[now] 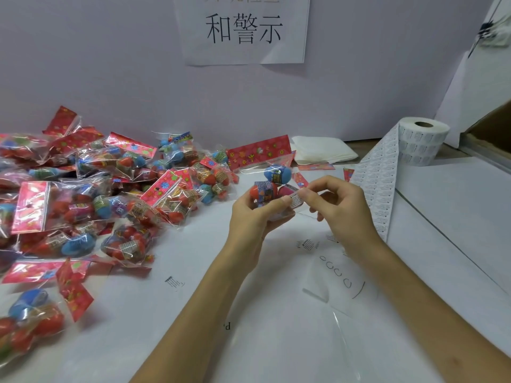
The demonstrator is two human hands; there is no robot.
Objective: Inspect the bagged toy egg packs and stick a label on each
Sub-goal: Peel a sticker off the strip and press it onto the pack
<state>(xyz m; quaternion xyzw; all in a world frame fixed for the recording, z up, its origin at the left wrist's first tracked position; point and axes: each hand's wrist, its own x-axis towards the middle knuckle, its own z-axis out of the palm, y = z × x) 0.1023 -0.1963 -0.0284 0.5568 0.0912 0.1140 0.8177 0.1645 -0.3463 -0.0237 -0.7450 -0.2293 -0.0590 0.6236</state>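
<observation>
The egg pack [269,189] is in front of me, lifted clear of the table [276,341], with its red flowered header card tipped away toward the wall. Through the clear bag I see a blue egg on top and red ones below it. My left hand [249,219] grips the pack from underneath, fingers curled round the bag and thumb lying across its front. A small white printed label [296,199] sits at the tip of that thumb, against the bag. My right hand [341,210] pinches the label's right edge between thumb and forefinger, the other fingers loosely bent.

To my right a strip of labels [377,186] runs across the table from the label roll [423,140] standing near the wall. To my left lies a heap of bagged packs [96,189]. Behind the held pack is a folded white sheet [323,152], and a paper sign [246,31] hangs on the wall.
</observation>
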